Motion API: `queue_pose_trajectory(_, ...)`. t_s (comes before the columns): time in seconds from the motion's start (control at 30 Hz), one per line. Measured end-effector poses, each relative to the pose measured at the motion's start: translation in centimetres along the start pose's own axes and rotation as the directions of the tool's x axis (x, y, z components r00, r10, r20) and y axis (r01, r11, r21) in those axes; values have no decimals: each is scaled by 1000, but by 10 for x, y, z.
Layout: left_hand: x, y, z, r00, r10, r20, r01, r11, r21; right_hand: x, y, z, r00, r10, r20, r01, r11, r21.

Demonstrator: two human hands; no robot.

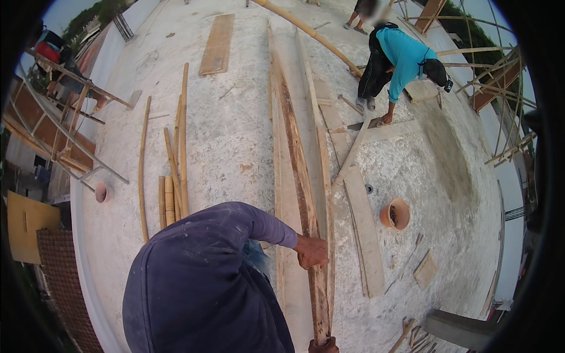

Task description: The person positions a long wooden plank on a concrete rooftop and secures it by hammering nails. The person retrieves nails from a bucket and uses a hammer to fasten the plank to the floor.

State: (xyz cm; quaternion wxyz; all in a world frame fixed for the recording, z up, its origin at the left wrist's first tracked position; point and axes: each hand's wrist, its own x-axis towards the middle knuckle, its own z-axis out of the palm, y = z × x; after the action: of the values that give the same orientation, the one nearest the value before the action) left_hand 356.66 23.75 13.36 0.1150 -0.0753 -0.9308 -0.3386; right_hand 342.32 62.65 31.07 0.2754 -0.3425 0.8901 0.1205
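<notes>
A long, narrow wooden plank (303,191), rough and streaked with brown, runs away from the lower edge toward the far end. Close on the left, a person in a dark hooded top (200,282) bends beside it. That person's bare hand (312,252) is closed round the plank. Nearer, at the bottom edge, what seems to be my right hand (323,346) grips the same plank; its forearm is cut off, so the owner is not certain. My left hand is out of view. Long pale boards (322,159) lie alongside the plank.
A person in a turquoise shirt (403,50) bends over boards at the far right. Orange buckets (395,215) (103,192) stand on the concrete floor (229,129). Bamboo poles (183,141) lie left; a flat board (217,45) lies farther off. Scaffolding (65,117) borders the left.
</notes>
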Motion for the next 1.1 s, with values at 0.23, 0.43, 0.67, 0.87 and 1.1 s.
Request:
queue_pose_trajectory(0.23,-11,-27,-54,957,-188,219,153,974,165,68,-18,5,940,-192,-281,192,981,-29)
queue_pose_trajectory(0.43,-32,-56,-113,907,-308,287,247,941,230,133,-63,-21,912,-288,-293,292,956,-31)
queue_pose_trajectory(0.67,-49,-114,-164,821,-464,334,390,882,266,223,-120,-81,864,-407,-297,416,909,-36)
queue_pose_trajectory(0.87,-80,-213,-197,761,-533,370,447,844,295,319,-209,-129,849,-501,-165,506,862,-15)
queue_pose_trajectory(1.1,-145,-318,-216,722,-583,372,573,806,149,424,-331,-159,765,-644,4,644,764,-49)
